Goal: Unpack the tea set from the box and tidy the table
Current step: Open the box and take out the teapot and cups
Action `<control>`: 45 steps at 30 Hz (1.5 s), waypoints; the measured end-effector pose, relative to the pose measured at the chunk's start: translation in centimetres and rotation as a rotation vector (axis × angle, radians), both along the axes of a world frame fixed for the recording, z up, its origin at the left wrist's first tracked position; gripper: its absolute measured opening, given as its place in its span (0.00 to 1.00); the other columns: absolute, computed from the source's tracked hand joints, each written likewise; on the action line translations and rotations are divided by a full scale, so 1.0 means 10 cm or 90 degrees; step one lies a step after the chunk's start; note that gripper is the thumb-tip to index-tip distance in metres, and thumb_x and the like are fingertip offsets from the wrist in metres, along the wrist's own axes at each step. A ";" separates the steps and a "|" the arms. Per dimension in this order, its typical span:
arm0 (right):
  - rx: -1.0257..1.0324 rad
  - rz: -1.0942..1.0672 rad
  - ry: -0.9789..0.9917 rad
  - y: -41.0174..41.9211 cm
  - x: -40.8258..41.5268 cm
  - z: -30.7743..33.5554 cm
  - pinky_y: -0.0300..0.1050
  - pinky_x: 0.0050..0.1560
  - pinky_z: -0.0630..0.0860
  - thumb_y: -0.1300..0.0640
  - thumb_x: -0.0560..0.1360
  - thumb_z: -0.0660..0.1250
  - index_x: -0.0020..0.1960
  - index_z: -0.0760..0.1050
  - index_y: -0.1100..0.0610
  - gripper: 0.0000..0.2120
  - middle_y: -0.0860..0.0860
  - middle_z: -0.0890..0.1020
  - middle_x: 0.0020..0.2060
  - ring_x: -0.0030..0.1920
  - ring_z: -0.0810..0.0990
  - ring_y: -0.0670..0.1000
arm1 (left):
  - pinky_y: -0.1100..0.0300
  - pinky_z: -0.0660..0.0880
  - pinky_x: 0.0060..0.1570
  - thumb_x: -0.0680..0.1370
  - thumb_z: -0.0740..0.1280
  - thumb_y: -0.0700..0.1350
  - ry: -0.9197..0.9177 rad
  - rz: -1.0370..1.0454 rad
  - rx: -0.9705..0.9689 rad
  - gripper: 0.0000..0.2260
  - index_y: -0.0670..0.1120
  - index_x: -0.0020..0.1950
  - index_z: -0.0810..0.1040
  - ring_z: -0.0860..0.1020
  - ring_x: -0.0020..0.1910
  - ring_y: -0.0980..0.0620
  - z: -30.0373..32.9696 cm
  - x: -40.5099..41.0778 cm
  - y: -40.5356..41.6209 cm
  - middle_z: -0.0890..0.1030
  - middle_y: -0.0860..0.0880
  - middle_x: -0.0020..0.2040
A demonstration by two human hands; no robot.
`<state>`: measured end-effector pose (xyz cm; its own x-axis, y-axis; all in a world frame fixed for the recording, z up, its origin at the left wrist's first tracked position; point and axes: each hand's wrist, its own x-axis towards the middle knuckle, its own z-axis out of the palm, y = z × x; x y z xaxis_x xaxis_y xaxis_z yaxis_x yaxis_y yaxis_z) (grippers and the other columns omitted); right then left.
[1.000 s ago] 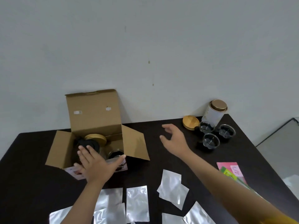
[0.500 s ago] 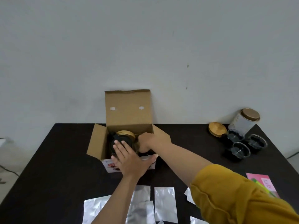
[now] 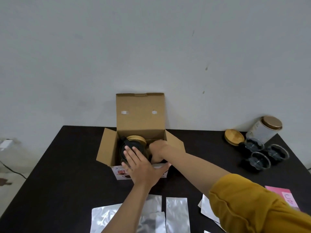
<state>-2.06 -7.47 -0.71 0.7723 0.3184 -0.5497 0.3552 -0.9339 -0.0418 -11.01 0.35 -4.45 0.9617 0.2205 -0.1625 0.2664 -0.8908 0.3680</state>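
Plainly the left hand (image 3: pixel 143 167) lies flat and spread on the cardboard box (image 3: pixel 107 150); the right hand (image 3: pixel 157 151) reaches inside, its grip hidden. A careless lift could snag the glass teapot (image 3: pixel 133 145) on a flap and drop it.

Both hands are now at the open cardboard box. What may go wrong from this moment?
1. The right hand reaches deep into the brown cardboard box, its grip hidden; the dark teapot with a wooden lid might catch on the flaps and slip.
2. The left hand only presses the front edge, so the box may rise with the pot.
3. The yellow sleeve hangs over the silver foil pouches and could sweep them off.
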 end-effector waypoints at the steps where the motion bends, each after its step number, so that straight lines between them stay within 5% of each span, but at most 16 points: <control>1: 0.016 -0.002 -0.019 -0.02 0.00 0.02 0.43 0.33 0.73 0.52 0.69 0.71 0.35 0.72 0.56 0.11 0.52 0.77 0.33 0.34 0.76 0.51 | 0.40 0.40 0.72 0.53 0.50 0.84 0.008 0.000 -0.005 0.69 0.37 0.76 0.35 0.36 0.76 0.39 0.00 0.01 0.00 0.33 0.37 0.76; 4: 0.076 -0.016 -0.083 -0.10 0.03 0.16 0.43 0.30 0.73 0.49 0.64 0.76 0.43 0.75 0.58 0.16 0.53 0.79 0.39 0.38 0.79 0.53 | 0.39 0.39 0.71 0.47 0.39 0.85 0.020 -0.001 -0.010 0.71 0.37 0.75 0.33 0.35 0.76 0.40 -0.01 0.03 0.01 0.32 0.38 0.75; 8: 0.178 -0.047 -0.191 -0.29 0.09 0.45 0.45 0.42 0.76 0.43 0.62 0.77 0.59 0.74 0.58 0.31 0.53 0.76 0.52 0.51 0.77 0.55 | 0.39 0.38 0.71 0.49 0.42 0.85 0.029 -0.009 -0.014 0.69 0.37 0.75 0.32 0.34 0.76 0.40 -0.01 0.01 0.01 0.31 0.39 0.75; 12: 0.351 -0.164 -0.231 -0.69 -0.05 0.70 0.49 0.53 0.78 0.45 0.63 0.76 0.67 0.71 0.56 0.36 0.54 0.74 0.57 0.56 0.76 0.55 | 0.38 0.40 0.71 0.50 0.43 0.85 0.030 -0.008 -0.004 0.69 0.38 0.75 0.33 0.36 0.76 0.40 -0.01 0.00 0.01 0.32 0.38 0.76; 17: 0.430 -0.358 -0.223 -1.57 -0.52 0.70 0.39 0.53 0.68 0.51 0.64 0.77 0.71 0.66 0.59 0.39 0.55 0.73 0.63 0.62 0.73 0.54 | 0.38 0.41 0.72 0.53 0.50 0.83 0.013 -0.002 0.000 0.68 0.39 0.76 0.34 0.37 0.76 0.40 -0.01 -0.01 0.01 0.33 0.39 0.76; 22: 0.348 -0.599 -0.244 -2.74 -1.05 0.43 0.49 0.52 0.74 0.52 0.65 0.77 0.61 0.72 0.64 0.30 0.57 0.79 0.53 0.50 0.76 0.54 | 0.38 0.42 0.72 0.55 0.53 0.82 0.005 -0.002 0.020 0.66 0.39 0.76 0.35 0.37 0.76 0.40 -0.02 0.01 -0.01 0.34 0.39 0.77; 25: 0.321 -0.740 -0.271 -3.39 -1.33 0.35 0.45 0.41 0.74 0.55 0.64 0.76 0.49 0.77 0.64 0.18 0.56 0.81 0.41 0.40 0.77 0.51 | 0.37 0.42 0.72 0.54 0.51 0.84 0.007 -0.001 0.037 0.67 0.39 0.76 0.36 0.39 0.77 0.39 -0.03 0.01 -0.02 0.36 0.39 0.77; 30: 0.250 -0.891 -0.272 -4.34 -1.50 0.01 0.44 0.35 0.78 0.51 0.49 0.68 0.35 0.79 0.62 0.19 0.61 0.81 0.34 0.46 0.79 0.57 | 0.37 0.42 0.72 0.53 0.46 0.85 0.025 0.008 0.067 0.67 0.39 0.77 0.38 0.40 0.77 0.40 -0.02 0.01 -0.06 0.37 0.39 0.77; 32: 0.229 -0.920 -0.240 -4.56 -1.51 -0.11 0.43 0.35 0.76 0.52 0.51 0.66 0.32 0.80 0.62 0.15 0.60 0.82 0.28 0.46 0.79 0.57 | 0.37 0.42 0.71 0.51 0.43 0.85 0.029 0.013 0.075 0.68 0.39 0.77 0.38 0.40 0.77 0.40 -0.02 0.01 -0.07 0.38 0.39 0.77; 37: 0.192 -0.936 -0.224 -4.76 -1.42 -0.36 0.41 0.28 0.64 0.53 0.50 0.68 0.32 0.77 0.62 0.15 0.63 0.79 0.48 0.36 0.74 0.54 | 0.36 0.43 0.71 0.49 0.41 0.85 0.021 0.010 0.094 0.69 0.39 0.77 0.41 0.42 0.77 0.39 -0.05 0.01 -0.07 0.40 0.39 0.78; 42: 0.213 -0.940 -0.234 -4.74 -1.30 -0.55 0.45 0.42 0.73 0.52 0.57 0.72 0.45 0.76 0.65 0.22 0.63 0.77 0.54 0.46 0.66 0.55 | 0.34 0.45 0.70 0.49 0.42 0.85 0.006 0.016 0.110 0.69 0.39 0.78 0.45 0.45 0.77 0.38 -0.07 0.01 -0.08 0.43 0.38 0.78; 45: 0.206 -0.958 -0.224 -4.64 -1.30 -0.55 0.46 0.45 0.73 0.55 0.63 0.76 0.51 0.75 0.66 0.22 0.65 0.67 0.61 0.52 0.73 0.63 | 0.34 0.44 0.70 0.49 0.42 0.85 0.000 0.021 0.105 0.69 0.39 0.78 0.46 0.46 0.77 0.38 -0.08 0.01 -0.09 0.44 0.38 0.78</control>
<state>-15.11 -53.89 -6.23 0.5461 -0.7632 -0.3454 -0.8171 -0.3943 -0.4206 -10.94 -0.53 -5.23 0.9536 0.2757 -0.1208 0.2964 -0.9299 0.2178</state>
